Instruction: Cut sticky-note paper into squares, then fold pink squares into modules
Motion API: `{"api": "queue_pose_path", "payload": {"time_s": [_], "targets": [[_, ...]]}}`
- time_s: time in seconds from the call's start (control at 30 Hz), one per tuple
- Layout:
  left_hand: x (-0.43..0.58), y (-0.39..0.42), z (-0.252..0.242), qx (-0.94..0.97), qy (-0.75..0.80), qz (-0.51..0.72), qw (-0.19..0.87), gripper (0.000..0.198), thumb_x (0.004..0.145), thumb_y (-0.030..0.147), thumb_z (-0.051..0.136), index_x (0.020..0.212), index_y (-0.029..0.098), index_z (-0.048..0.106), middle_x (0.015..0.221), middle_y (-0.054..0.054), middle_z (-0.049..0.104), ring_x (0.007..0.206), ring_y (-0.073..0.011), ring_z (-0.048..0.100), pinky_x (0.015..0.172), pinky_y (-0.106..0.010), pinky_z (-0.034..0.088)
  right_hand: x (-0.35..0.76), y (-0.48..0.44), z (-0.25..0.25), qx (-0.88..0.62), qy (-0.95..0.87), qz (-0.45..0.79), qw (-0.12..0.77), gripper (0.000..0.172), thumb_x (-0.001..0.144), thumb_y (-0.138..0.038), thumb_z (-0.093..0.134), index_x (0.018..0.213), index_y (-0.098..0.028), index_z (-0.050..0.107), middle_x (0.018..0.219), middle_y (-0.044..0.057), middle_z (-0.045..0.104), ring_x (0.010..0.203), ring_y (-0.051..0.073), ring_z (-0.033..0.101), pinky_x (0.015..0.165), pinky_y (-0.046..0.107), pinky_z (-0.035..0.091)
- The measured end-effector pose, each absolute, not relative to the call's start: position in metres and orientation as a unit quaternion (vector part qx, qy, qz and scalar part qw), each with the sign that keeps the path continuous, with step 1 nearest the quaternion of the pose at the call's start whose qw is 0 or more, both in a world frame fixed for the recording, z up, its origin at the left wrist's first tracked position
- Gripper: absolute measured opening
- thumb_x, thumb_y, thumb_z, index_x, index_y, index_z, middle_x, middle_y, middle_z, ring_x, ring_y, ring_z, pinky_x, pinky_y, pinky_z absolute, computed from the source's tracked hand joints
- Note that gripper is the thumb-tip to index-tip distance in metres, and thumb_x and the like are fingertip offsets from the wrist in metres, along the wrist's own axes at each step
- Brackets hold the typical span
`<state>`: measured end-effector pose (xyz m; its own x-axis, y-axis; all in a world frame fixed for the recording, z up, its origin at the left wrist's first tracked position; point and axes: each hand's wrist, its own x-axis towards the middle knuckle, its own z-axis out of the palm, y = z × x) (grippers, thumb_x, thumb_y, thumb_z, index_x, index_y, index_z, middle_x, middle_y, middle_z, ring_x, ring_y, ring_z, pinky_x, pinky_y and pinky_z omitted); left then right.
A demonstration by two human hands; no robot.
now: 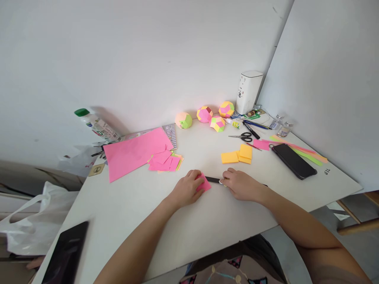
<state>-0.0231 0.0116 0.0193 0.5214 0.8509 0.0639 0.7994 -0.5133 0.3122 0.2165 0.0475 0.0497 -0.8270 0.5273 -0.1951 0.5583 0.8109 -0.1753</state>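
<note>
The left hand (189,187) has its fingers bent over a small pink paper square (206,184) near the middle of the worktop (130,221), its grip closed on the square. The right hand (240,184) is just beside it, grip drawn together with fingertips at a slim black strip (213,180) that runs between the hands to the pink square; a small pale piece shows at those fingertips, too hidden to identify. Beyond the left hand lies a pile of pink paper pieces (162,159), partly over a large pink sheet (133,152). Orange paper pads (229,157) lie beyond the right hand, with black-handled scissors (245,137) farther back. Four multicoloured paper balls (205,114) sit near the wall (148,59), and a black phone (293,161) lies to the right.
</note>
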Motion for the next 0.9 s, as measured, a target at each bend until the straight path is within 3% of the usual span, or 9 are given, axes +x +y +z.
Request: {"api": "queue_pose_path", "payload": {"time_s": [0.2,0.5,0.9], "targets": [[-0.022,0.011,0.021,0.871,0.461,0.117,0.126,0.01,0.084,0.021,0.047,0.081,0.019,0.056,0.094,-0.008,0.054,0.094,-0.0215,0.051,0.064,-0.03,0.051,0.213,0.047,0.051,0.304,0.944,-0.099,0.078,0.029,0.08,-0.006,0.05,0.104,-0.012,0.064,0.092,0.013,0.058,0.09,0.024,0.048,0.07,0.032,0.042],[-0.021,0.012,0.02,0.889,0.436,0.11,0.08,0.023,0.086,0.018,0.043,0.069,0.017,0.058,0.08,-0.007,0.055,0.079,-0.0184,0.053,0.062,-0.029,0.048,0.209,0.046,0.05,0.309,0.944,-0.09,0.076,0.029,0.081,-0.006,0.048,0.105,-0.011,0.064,0.093,0.014,0.058,0.091,0.024,0.047,0.068,0.031,0.043],[-0.021,0.011,0.017,0.883,0.454,0.102,0.065,0.018,0.086,0.029,0.05,0.074,0.018,0.058,0.085,-0.007,0.059,0.084,-0.0206,0.057,0.061,-0.029,0.046,0.201,0.048,0.046,0.312,0.945,-0.069,0.068,0.035,0.081,-0.005,0.045,0.112,-0.009,0.061,0.099,0.016,0.057,0.093,0.026,0.047,0.07,0.035,0.043]]}}
